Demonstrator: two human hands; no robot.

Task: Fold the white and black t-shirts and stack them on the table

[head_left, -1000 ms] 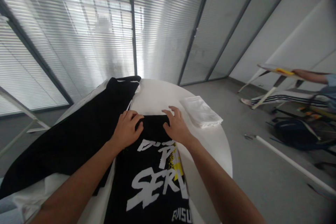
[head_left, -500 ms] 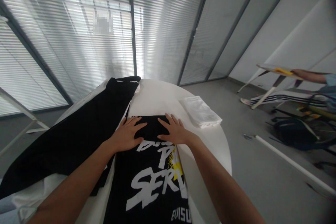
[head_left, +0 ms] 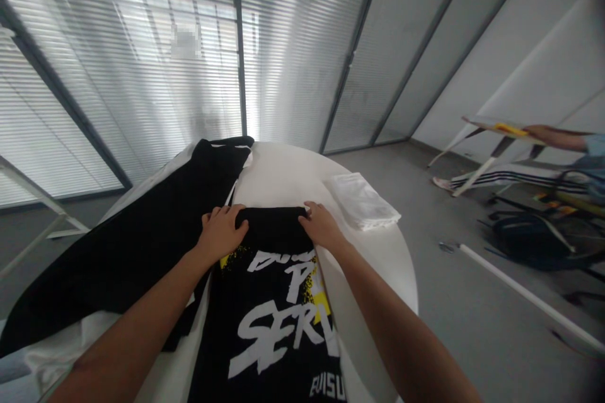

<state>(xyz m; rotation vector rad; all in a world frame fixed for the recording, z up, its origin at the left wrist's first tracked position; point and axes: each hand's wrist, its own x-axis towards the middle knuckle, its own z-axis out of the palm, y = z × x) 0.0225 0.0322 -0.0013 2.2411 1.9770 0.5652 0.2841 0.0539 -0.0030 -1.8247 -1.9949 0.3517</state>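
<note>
A black T-shirt [head_left: 265,302] with white lettering and yellow speckles lies folded into a long strip on the white table. My left hand [head_left: 222,230] grips its far left corner, fingers curled at the edge and thumb on top. At the far right corner, my right hand [head_left: 322,225] pinches the cloth between thumb and fingers. Both hands rest low at the table's surface. The near end of the shirt runs out of view at the bottom.
To the left, a large black garment [head_left: 142,239] is spread over pale cloth. A folded white cloth [head_left: 363,201] lies at the right rim of the round white table [head_left: 278,170]. Far right, another person's hand [head_left: 543,133] rests by a table; a white pole [head_left: 520,293] crosses the floor.
My hands were spread flat on the shirt's far end. They have moved apart to its two far corners, and their fingers have closed on the edge.
</note>
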